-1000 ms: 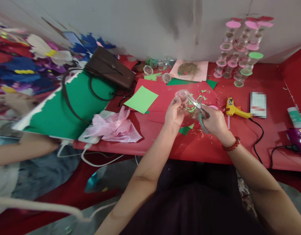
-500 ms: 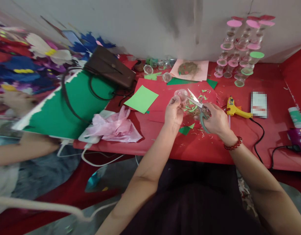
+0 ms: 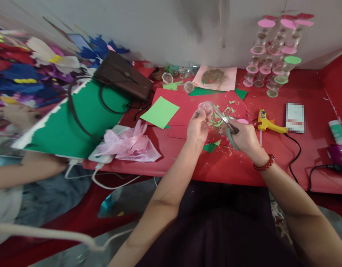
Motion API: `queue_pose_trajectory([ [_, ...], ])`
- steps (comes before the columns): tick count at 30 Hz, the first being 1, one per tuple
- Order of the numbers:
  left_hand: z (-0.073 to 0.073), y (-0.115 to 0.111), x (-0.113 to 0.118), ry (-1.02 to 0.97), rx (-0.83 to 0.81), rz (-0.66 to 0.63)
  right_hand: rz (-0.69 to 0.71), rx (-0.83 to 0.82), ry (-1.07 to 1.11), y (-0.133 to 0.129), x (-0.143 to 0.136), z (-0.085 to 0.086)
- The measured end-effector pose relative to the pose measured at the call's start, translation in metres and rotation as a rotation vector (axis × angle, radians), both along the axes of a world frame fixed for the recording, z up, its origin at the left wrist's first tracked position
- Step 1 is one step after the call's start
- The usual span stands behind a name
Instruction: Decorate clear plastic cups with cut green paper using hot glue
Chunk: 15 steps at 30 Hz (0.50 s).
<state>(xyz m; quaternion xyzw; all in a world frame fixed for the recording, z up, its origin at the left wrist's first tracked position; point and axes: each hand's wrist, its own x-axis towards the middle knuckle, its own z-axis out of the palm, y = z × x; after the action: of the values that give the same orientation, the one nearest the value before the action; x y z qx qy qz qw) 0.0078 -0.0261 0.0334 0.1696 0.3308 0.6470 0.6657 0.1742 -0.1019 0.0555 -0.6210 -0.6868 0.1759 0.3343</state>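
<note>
My left hand (image 3: 198, 124) pinches a small clear plastic cup (image 3: 205, 108) with a pinkish tint, its fingers partly covering it. My right hand (image 3: 245, 138) is wrapped round the grey-green handles of a pair of scissors (image 3: 226, 120). The blades lie nearly together, their tips at the right edge of the cup. Beneath both hands, green paper scraps (image 3: 215, 120) are scattered over red paper sheets (image 3: 176, 115). A pink paper disc (image 3: 242, 121) shows just behind my right hand. A light green paper square (image 3: 160, 112) lies left of my left hand.
A yellow hot glue gun (image 3: 268, 122) with a black cord lies to the right. Joined clear cups with coloured discs (image 3: 272, 55) stand against the wall. A brown bag (image 3: 123, 76) and a pink plastic bag (image 3: 132, 142) lie left. Another person's arm (image 3: 29, 168) is at the far left.
The scissor blades have closed from spread apart to nearly together at the cup's edge. My right hand has turned slightly, and the pink disc behind it has come into view.
</note>
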Motion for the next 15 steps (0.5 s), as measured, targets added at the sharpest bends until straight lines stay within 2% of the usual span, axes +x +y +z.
queue_pose_trajectory([
  [4,0.0005,0.0016,-0.0008,0.025,-0.005,0.014,0.007,0.011,-0.014,0.0014,0.0030,-0.0006],
  [9,0.0051,0.0001,-0.0001,0.006,0.024,0.000,-0.095,0.050,-0.102,-0.0007,0.0049,-0.0004],
  [15,0.0091,-0.0027,-0.0007,-0.035,-0.024,-0.026,-0.049,0.046,-0.059,0.0003,0.0043,0.0004],
])
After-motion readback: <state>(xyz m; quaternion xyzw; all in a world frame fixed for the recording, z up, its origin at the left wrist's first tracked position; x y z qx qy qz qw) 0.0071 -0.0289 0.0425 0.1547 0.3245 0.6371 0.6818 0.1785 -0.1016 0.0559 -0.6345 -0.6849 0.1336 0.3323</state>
